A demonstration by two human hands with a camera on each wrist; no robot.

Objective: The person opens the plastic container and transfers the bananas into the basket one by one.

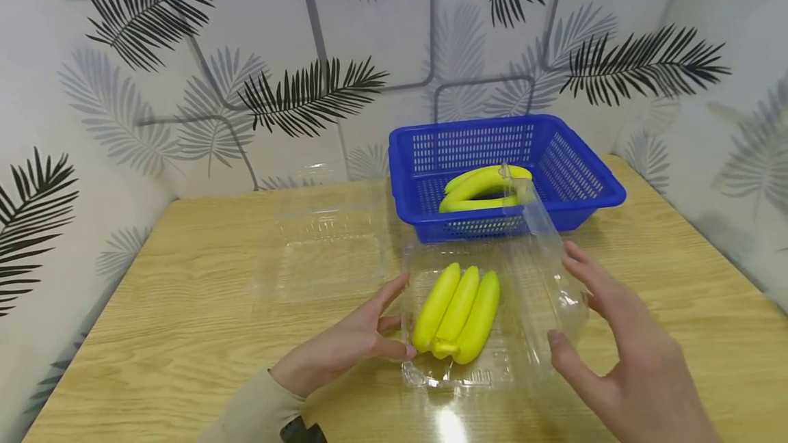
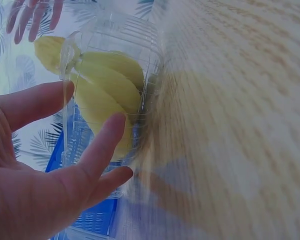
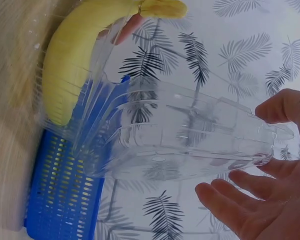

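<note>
A pale wall (image 1: 382, 26) printed with dark and grey fronds rises behind a wood-grained table (image 1: 203, 272). A blue basket (image 1: 425, 224) with slotted sides stands toward the table's back. To its front left, a clear tray (image 1: 332, 258) sits open on the wood. In front of the basket is a clear box (image 1: 480, 378), its lid (image 1: 542, 279) raised at the right side. The right hand (image 1: 640, 361) is wide, thumb and fingers spread to either side of the lid's outer edge; whether it bears on the plastic, I cannot tell. The left hand (image 1: 357, 337) is also spread, its digits at the box's left wall and rim. A sleeve (image 1: 252, 409) covers that forearm. A bunch of three bananas (image 1: 458, 313) lies inside the box, joined end nearest the person. More bananas (image 1: 486, 175) lie in the basket. Something dark (image 1: 301, 431) is on the left wrist.
</note>
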